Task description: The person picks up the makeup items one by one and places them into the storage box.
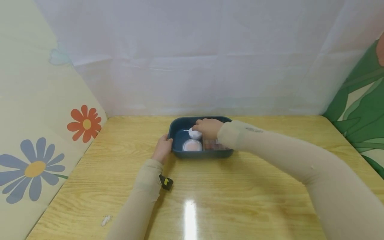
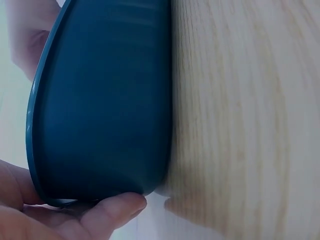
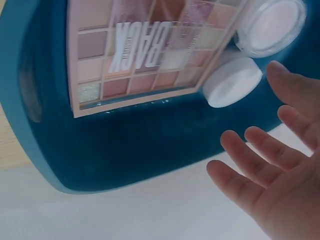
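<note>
A dark teal plastic basin [image 1: 204, 154] stands on the table. My left hand [image 1: 163, 147] grips its left end, thumb and fingers on either side of the wall [image 2: 105, 100]. Over the basin's right half is my right hand [image 1: 210, 127], near a white round container [image 3: 232, 82]; its fingers are spread with nothing between them in the right wrist view. Inside lie an eyeshadow palette [image 3: 140, 60] with a clear lid and white lettering, the white container, and a round clear-lidded case [image 1: 192, 145] of pale pink. My right hand and sleeve partly cover the palette in the head view.
The wood-grain table [image 1: 240, 200] runs back to a white sheet [image 1: 192, 60]. Flower-printed panels [image 1: 36, 150] flank it. A small white mark [image 1: 105, 220] shows at the front left. A black strap device [image 1: 166, 182] is on the left wrist.
</note>
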Motion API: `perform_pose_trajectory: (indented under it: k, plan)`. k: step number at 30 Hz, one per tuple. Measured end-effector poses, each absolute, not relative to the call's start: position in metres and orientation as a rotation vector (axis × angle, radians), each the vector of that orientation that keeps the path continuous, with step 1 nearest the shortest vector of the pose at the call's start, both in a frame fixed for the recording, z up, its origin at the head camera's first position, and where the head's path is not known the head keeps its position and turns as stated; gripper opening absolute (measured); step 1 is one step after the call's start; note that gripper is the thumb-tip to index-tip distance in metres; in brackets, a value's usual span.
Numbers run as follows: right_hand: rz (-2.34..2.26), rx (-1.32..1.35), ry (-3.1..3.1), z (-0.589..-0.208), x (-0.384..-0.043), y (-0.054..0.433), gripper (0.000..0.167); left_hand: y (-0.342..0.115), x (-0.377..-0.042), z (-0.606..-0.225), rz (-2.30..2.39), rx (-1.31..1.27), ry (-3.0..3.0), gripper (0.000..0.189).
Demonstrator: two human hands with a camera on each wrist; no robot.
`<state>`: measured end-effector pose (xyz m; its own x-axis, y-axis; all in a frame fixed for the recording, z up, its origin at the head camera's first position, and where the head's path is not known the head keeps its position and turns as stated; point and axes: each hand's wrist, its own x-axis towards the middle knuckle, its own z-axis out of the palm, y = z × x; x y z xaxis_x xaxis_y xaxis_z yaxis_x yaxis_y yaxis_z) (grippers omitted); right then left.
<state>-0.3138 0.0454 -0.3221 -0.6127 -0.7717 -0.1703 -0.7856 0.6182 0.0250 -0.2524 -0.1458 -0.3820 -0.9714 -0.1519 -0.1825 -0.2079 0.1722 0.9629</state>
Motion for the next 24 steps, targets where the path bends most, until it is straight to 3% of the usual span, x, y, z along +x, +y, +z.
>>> perform_pose_trajectory:
  k: [24]
  plan:
    - [-0.023,-1.284,2.720,-0.312,-0.305,0.079,0.049,-0.149,-0.253,-0.383,2.056,-0.375,2.192,0.043]
